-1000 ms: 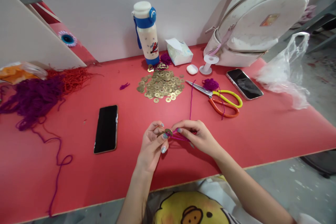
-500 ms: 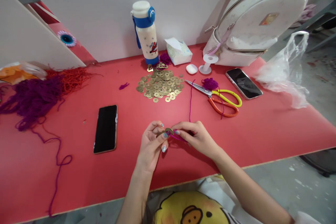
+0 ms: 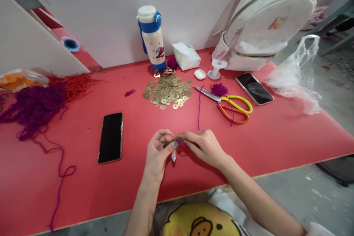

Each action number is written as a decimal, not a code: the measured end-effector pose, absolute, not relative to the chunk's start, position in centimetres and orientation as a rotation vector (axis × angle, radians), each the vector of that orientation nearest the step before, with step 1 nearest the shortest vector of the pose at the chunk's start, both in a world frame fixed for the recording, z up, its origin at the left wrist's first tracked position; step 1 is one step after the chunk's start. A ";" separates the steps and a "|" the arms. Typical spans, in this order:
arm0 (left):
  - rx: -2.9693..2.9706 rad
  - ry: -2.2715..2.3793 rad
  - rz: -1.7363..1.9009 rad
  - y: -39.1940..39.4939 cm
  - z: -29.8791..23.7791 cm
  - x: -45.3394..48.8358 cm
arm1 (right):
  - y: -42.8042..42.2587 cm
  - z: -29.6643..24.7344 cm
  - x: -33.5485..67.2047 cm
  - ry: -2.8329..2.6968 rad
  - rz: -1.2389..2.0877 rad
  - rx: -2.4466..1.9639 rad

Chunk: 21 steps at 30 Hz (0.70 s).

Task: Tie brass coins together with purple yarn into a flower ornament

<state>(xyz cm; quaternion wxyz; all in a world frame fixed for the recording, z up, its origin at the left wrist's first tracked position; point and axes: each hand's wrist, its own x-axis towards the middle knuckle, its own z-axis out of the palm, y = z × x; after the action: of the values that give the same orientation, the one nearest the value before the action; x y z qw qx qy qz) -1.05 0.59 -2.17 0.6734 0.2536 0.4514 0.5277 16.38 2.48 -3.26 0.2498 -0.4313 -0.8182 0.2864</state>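
My left hand [image 3: 157, 155] pinches brass coins [image 3: 179, 139] between thumb and fingers, near the table's front edge. Purple yarn [image 3: 181, 142] shows at the coins' right side, where my right hand [image 3: 206, 147] grips it with thumb and forefinger. The two hands nearly meet, and the fingers hide part of the yarn. Beyond them lies a pile of brass coins with holes [image 3: 171, 90]. To its right are scissors [image 3: 233, 108] with one yellow and one orange handle, and a small purple yarn ball [image 3: 219, 89] touches them.
A black phone [image 3: 111, 138] lies left of my hands, another phone [image 3: 254, 88] at the right. Behind stand a bottle [image 3: 153, 44], a tissue pack [image 3: 186, 57], a white spool [image 3: 217, 69] and a backpack [image 3: 265, 25]. Purple yarn strands [image 3: 38, 103] heap at the left; a plastic bag [image 3: 298, 81] lies right.
My right fingers have moved in closer to the coins, and less of the purple yarn shows between the hands. The whole view has shifted slightly.
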 end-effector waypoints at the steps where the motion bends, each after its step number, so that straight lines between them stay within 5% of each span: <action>1: 0.583 1.023 1.189 0.6 -2.2 -1.0 | 2.5 -3.3 16.4 -2.236 0.770 -1.174; 11: 0.771 1.155 1.228 0.2 -2.4 -1.0 | 2.9 -2.4 16.3 -2.077 0.790 -1.041; 21: 0.835 1.284 1.317 0.2 -1.9 -0.9 | 2.8 -1.7 16.1 -1.723 1.283 -0.864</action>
<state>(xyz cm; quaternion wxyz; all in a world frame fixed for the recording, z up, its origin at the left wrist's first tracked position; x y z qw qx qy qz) -0.88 0.17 -1.94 0.5319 0.3500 0.5381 0.5522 16.14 2.83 -1.71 0.4013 -0.3417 -0.6815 0.5076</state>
